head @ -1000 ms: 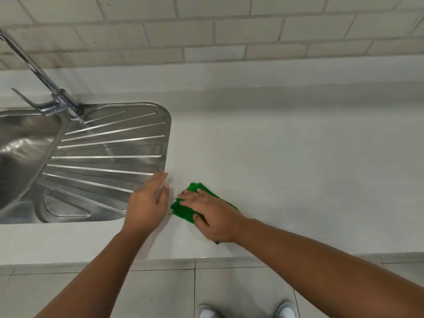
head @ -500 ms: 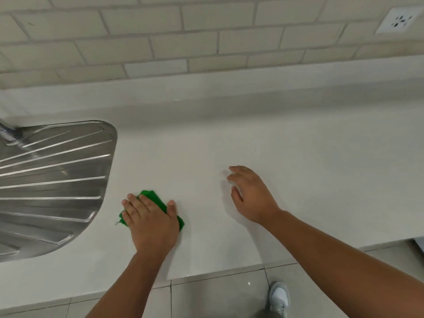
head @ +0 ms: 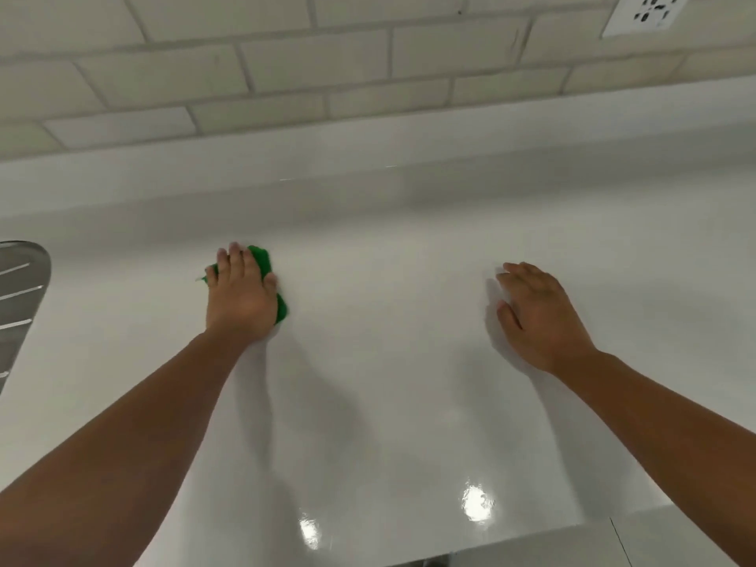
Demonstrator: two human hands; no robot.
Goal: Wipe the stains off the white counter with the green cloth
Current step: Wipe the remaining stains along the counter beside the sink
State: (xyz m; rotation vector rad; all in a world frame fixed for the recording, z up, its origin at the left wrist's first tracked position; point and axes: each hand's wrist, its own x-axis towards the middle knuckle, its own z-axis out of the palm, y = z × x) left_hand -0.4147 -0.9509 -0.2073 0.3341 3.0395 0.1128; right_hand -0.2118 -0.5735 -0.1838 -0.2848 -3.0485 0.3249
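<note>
Right of the steel drainboard [head: 20, 288], the left hand [head: 241, 296] presses the green cloth [head: 262, 257] flat on the white counter [head: 388, 362], now farther back; the right hand [head: 536, 313] rests spread, farther right. Wiping looks underway.

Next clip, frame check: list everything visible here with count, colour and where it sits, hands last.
green cloth: one, bright green, on the counter left of centre, mostly under the left hand
white counter: one, glossy white, fills the middle and lower frame; no stain that I can make out
steel drainboard: one, grey ribbed metal, cut off at the left edge
wall tiles: many, off-white, brick pattern, across the top
wall socket: one, white, top right corner
left hand: one, fingers straight, pressing on the cloth
right hand: one, palm down at the bare counter, right of centre, apart from the cloth
</note>
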